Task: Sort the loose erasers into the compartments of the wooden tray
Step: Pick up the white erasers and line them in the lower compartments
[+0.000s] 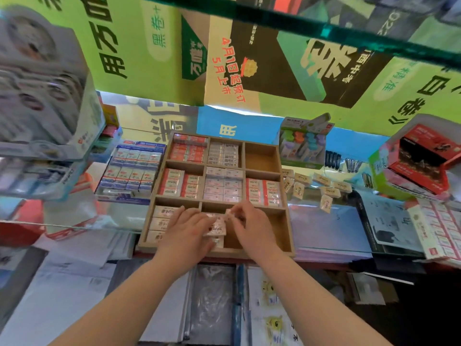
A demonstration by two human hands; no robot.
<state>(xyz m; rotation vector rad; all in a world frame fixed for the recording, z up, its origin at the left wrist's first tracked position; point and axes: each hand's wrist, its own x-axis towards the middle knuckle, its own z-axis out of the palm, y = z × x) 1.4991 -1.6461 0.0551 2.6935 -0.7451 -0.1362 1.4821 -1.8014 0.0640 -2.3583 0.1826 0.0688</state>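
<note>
While left hand point(185, 228) lies flat-fingered on erasers point(217, 229) in tray point(290, 236), right hand point(249, 223) beside it pinches one; loose erasers point(324, 188) beyond right hand.

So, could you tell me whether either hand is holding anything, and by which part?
The right hand pinches a wrapped eraser by its right end, above the front middle compartment of the tray. The left hand only rests flat on erasers there.

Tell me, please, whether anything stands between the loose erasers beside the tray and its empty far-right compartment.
Only the right wall of the wooden tray separates them. The loose erasers lie on the glass counter just beside it, and the far-right compartment is bare.
</note>
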